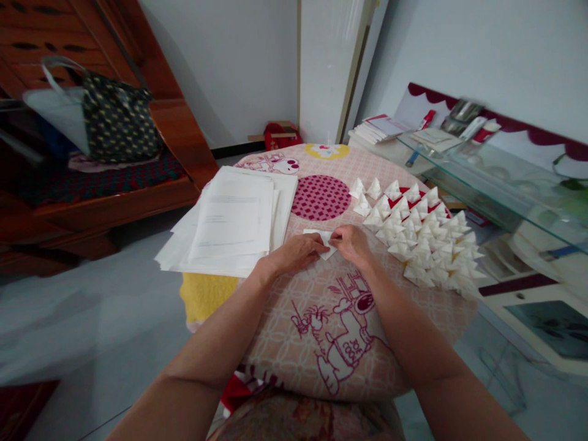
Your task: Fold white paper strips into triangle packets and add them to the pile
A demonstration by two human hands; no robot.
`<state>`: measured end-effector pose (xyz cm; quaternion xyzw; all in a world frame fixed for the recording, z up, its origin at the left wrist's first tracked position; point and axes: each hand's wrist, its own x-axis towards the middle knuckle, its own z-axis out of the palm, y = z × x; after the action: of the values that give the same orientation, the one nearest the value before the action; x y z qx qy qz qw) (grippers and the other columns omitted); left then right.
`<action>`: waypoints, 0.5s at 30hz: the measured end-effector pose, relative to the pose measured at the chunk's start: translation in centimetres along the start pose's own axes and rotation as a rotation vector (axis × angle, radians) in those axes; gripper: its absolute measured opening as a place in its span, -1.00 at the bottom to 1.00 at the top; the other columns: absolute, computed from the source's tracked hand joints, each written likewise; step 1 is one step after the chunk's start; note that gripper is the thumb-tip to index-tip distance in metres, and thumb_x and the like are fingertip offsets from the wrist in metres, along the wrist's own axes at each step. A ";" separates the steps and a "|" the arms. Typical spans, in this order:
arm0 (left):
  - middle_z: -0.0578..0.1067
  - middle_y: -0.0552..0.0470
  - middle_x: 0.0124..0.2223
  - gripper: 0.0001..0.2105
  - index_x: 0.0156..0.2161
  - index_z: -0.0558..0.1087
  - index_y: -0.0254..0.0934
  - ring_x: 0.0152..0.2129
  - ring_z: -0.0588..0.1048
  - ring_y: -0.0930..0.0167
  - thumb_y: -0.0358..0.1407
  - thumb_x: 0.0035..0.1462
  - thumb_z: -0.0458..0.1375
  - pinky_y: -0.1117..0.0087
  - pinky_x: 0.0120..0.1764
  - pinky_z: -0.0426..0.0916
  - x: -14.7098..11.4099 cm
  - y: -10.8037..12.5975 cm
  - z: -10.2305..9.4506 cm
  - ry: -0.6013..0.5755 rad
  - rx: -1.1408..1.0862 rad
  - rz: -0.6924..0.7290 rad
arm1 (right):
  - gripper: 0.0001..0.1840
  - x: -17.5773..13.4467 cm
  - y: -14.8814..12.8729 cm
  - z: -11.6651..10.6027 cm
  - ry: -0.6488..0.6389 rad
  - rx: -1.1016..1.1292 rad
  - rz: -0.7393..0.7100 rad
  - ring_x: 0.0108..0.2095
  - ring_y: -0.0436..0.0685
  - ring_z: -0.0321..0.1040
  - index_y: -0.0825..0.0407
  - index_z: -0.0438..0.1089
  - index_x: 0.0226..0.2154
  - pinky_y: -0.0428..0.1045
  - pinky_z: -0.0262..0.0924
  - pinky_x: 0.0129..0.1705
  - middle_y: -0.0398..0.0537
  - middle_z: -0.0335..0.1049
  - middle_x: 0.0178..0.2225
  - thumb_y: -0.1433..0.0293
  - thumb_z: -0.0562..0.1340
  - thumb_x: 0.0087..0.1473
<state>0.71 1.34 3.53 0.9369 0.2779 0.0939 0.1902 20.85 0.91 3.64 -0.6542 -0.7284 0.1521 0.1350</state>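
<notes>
A small white piece of folded paper point(326, 250) lies on the patterned cloth point(285, 331) in front of me, between my two hands. From the left, my left hand point(301, 250) presses its fingertips on the paper's edge. My right hand point(351, 242) pinches the opposite side with thumb and forefinger. To the left rests a stack of white printed sheets point(234, 226). On the right stand many folded white paper pieces point(422, 236) with pointed tips, packed close in rows. The paper's exact folds are partly hidden by my fingers.
A glass-topped table point(514, 202) along the right wall holds papers point(379, 127), a metal container point(462, 113) and other small items. At the left, a wooden bench point(169, 147) carries a dark patterned bag point(117, 119). A red object point(281, 135) sits by the back wall.
</notes>
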 end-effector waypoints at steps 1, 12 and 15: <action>0.58 -0.12 0.03 -0.66 0.05 0.58 -0.26 -0.10 0.57 0.34 -0.51 0.25 0.10 0.32 -0.01 0.44 0.1 0.1 0.1 -0.007 0.018 -0.008 | -0.90 0.0 0.0 0.1 0.001 0.003 -0.001 -0.27 0.15 0.50 0.02 0.63 -0.36 -0.01 0.21 -0.23 0.03 0.63 -0.32 0.43 0.35 0.16; 0.56 -0.11 -0.05 -0.75 -0.06 0.62 -0.27 -0.15 0.53 0.34 -0.46 0.29 0.11 0.32 -0.04 0.40 0.5 0.6 0.3 -0.021 0.082 -0.045 | -0.88 -0.7 0.8 -0.6 0.151 0.148 -0.006 -0.27 0.11 0.51 0.01 0.60 -0.29 -0.03 0.28 -0.21 -0.04 0.64 -0.27 0.50 0.38 0.07; 0.56 -0.11 -0.06 -0.75 -0.06 0.63 -0.28 -0.13 0.52 0.33 -0.46 0.29 0.11 0.32 -0.04 0.39 0.5 0.5 0.4 -0.023 0.083 -0.057 | -0.94 -1.3 0.8 -0.9 0.065 0.120 0.035 -0.34 0.09 0.50 -0.02 0.60 -0.36 -0.05 0.25 -0.29 -0.09 0.62 -0.37 0.45 0.37 0.08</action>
<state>1.49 1.17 3.39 0.9368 0.3057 0.0662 0.1569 22.14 -0.26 4.16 -0.6623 -0.7016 0.1765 0.1949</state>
